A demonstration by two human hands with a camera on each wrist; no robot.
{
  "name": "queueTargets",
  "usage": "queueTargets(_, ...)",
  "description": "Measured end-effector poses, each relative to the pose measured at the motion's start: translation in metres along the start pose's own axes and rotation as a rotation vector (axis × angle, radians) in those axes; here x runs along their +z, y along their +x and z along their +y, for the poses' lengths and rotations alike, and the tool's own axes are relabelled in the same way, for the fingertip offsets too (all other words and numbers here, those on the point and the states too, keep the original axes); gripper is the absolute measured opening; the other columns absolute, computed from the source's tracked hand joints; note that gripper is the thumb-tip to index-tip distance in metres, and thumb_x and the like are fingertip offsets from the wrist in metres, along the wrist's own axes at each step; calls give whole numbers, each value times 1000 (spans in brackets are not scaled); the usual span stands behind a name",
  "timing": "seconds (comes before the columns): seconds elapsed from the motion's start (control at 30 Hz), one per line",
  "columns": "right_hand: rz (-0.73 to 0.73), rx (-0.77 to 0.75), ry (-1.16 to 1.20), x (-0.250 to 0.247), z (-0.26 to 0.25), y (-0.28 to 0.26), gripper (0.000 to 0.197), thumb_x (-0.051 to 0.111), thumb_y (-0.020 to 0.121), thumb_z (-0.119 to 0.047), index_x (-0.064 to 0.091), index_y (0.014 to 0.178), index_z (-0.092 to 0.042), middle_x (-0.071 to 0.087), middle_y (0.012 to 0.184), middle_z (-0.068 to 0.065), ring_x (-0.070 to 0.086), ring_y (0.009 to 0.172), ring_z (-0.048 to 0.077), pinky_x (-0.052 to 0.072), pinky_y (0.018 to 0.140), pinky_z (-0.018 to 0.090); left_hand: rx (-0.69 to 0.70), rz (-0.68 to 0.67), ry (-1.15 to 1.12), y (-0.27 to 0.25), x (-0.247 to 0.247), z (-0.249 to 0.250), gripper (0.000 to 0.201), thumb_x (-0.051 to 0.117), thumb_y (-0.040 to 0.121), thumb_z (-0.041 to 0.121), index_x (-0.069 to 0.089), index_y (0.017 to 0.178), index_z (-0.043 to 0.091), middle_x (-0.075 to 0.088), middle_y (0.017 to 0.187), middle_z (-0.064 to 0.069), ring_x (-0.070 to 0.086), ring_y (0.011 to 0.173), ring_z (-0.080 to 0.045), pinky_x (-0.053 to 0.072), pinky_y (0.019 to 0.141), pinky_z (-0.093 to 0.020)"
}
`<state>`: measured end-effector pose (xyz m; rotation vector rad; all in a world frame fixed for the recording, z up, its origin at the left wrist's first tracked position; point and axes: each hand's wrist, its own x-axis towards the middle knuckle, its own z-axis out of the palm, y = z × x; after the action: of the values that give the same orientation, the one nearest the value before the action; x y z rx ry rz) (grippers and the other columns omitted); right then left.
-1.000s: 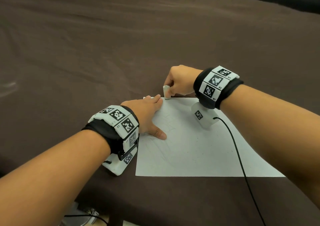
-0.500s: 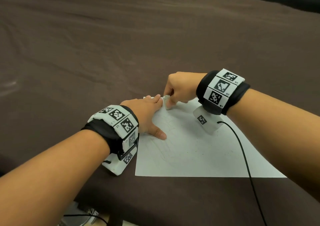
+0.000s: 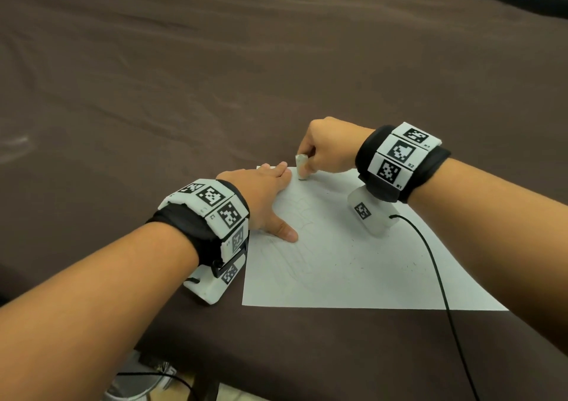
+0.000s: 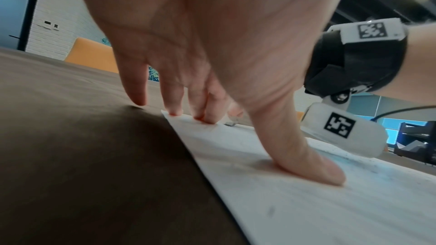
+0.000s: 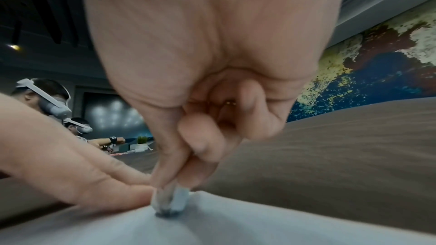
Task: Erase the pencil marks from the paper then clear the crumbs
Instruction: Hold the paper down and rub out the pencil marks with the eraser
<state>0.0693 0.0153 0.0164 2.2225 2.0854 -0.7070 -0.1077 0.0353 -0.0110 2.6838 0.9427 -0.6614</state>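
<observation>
The right hand (image 3: 327, 148) pinches a small white block eraser (image 3: 301, 167) between thumb and curled fingers (image 5: 202, 137), holding it upright with its lower end pressed on the far edge of a white rectangular paper sheet (image 3: 353, 271). The wrist is raised above the sheet, knuckles up. Just beside the eraser, toward the person's left, the left hand (image 3: 261, 197) lies flat with fingers (image 4: 174, 100) straight and fingertips pressing the sheet's far corner; its thumb (image 4: 304, 156) is splayed and pressed onto the paper nearer the person. Faint pencil lines (image 3: 304, 216) and dark crumbs (image 3: 405, 267) lie on the sheet nearer the person than the grip. The sheet rests on a brown cloth-covered table (image 3: 184, 93).
</observation>
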Motion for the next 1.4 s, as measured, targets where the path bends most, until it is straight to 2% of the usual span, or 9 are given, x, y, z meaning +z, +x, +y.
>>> queueTargets(0.13, -172, -3, -55, -1, -3, -8, 12, 76, 88, -36, 81, 91, -25, 62, 57, -3, 52, 56, 12, 47, 64, 28, 9, 8, -2, 1, 1, -1, 123, 64, 68, 79, -2, 158, 27, -9, 164, 15, 4, 151, -11, 22, 118, -42)
queueTargets(0.3, -26, -21, -4, 7, -5, -8, 10, 75, 88, -28, 82, 92, -23, 72, 78, -7, 66, 83, 22, 57, 73, 36, 8, 13, -6, 1, 1, -2, 122, 64, 68, 79, 0, 158, 27, -8, 164, 16, 4, 151, -11, 24, 118, -42)
queueTargets(0.47, -217, -32, -121, 2, -10, -18, 13, 77, 84, -35, 79, 86, -22, 63, 60, 0, 51, 54, 16, 43, 54, 26, 2, 15, -1, 1, 1, -2, 123, 65, 65, 81, 3, 157, 28, -6, 164, 17, 6, 151, -11, 30, 116, -46)
queueTargets(0.67, 58, 25, 19, -1, 5, -9, 20, 63, 92, -19, 81, 84, -20, 63, 59, -19, 56, 67, 12, 47, 59, 28, -4, -1, 14, -1, -1, 0, 123, 63, 68, 80, -2, 157, 27, -8, 164, 16, 3, 151, -11, 26, 116, -45)
queueTargets(0.83, -96, -79, -84, 11, -6, -25, 12, 72, 89, -24, 80, 87, -16, 72, 79, 4, 58, 70, 19, 52, 65, 34, 1, 5, 9, -1, 0, 0, 122, 64, 68, 79, 1, 158, 26, -7, 164, 15, 4, 151, -12, 27, 116, -44)
queueTargets(0.97, -156, -89, -117, 9, -9, -27, 10, 78, 85, -32, 81, 89, -23, 74, 84, 0, 65, 83, 23, 57, 76, 39, 3, 9, 7, 0, 1, 0, 121, 65, 67, 79, 2, 158, 27, -8, 164, 16, 4, 151, -11, 27, 117, -44)
queueTargets(1.17, 27, 23, -44, -3, 7, -13, 14, 69, 90, -22, 82, 85, -22, 67, 73, -14, 66, 87, 22, 57, 74, 35, 0, -7, 15, 1, 0, -1, 122, 63, 68, 79, -1, 157, 26, -10, 164, 15, 2, 152, -12, 25, 116, -45)
queueTargets(1.27, -28, -32, -78, 8, 1, -25, 15, 68, 90, -21, 81, 85, -21, 73, 80, -4, 68, 85, 26, 60, 77, 42, 5, 10, 12, 2, 3, -3, 122, 64, 66, 81, 3, 157, 27, -7, 164, 15, 5, 151, -12, 28, 115, -47)
queueTargets(1.4, -172, -92, -73, 17, -4, -49, 10, 72, 89, -28, 81, 87, -26, 75, 83, -7, 63, 78, 16, 54, 71, 32, 4, 11, 19, 4, 3, -2, 124, 64, 66, 81, 0, 157, 26, -8, 164, 15, 4, 151, -10, 27, 115, -44)
